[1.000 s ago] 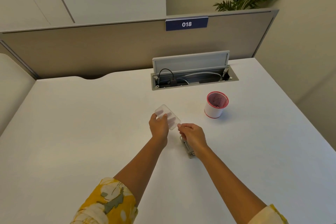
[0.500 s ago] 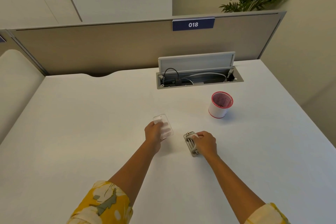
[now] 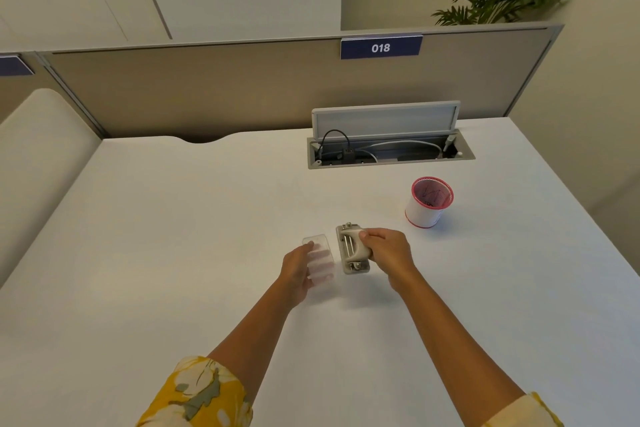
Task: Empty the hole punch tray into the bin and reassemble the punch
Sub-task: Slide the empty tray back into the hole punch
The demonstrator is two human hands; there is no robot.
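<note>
A clear plastic tray (image 3: 320,258) is held in my left hand (image 3: 297,270), its fingers showing through the plastic. Just to its right lies the beige and metal hole punch (image 3: 350,250) on the white desk (image 3: 173,236), tipped on its side. My right hand (image 3: 388,251) grips the punch from the right. Tray and punch are side by side, a narrow gap between them. A small white bin with a red rim (image 3: 428,202) stands upright farther back and to the right, with dark scraps inside.
An open cable hatch (image 3: 389,146) with wires is sunk into the desk behind the bin. A beige partition (image 3: 207,87) with the label 018 closes the far edge. The desk's right edge runs close past the bin.
My right hand went down from the tray to the punch, took hold of it and slid it left toward the tray. My left hand lowered the tray beside it.
</note>
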